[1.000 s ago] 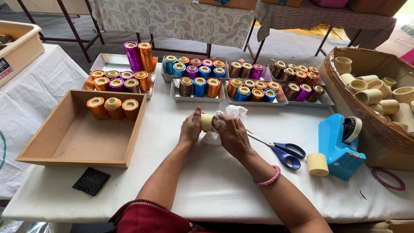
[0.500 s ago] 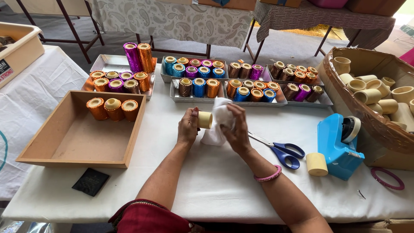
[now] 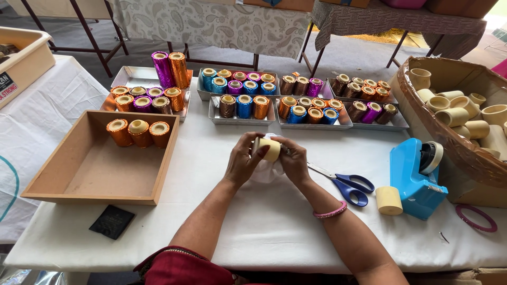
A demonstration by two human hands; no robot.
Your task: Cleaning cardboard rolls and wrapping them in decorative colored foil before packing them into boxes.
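Both hands meet above the middle of the desk, which is covered in plain white cloth. The left hand and right hand hold between them a smooth, cream-coloured cylinder; the fingers of each hand are curled closed around its ends. A crumpled white sheet lies under the cylinder, touching the palms.

Left of the cylinder sits a shallow wooden tray with square, raised edges; three orange foil-wrapped rolls stand upright at its far wall, the rest of its floor bare. A flat black square lies just near the tray's front edge.

Beyond the cylinder, metal trays hold upright rolls in shiny orange, purple, blue and brown foil.

Right of the cylinder lie blue-handled scissors, then a bare cream roll touching a blue tape dispenser. Further right, a brown basket holds many unwrapped cream tubes. A pink ring lies near the basket's base.

Open cloth remains between the hands and the desk's near edge.
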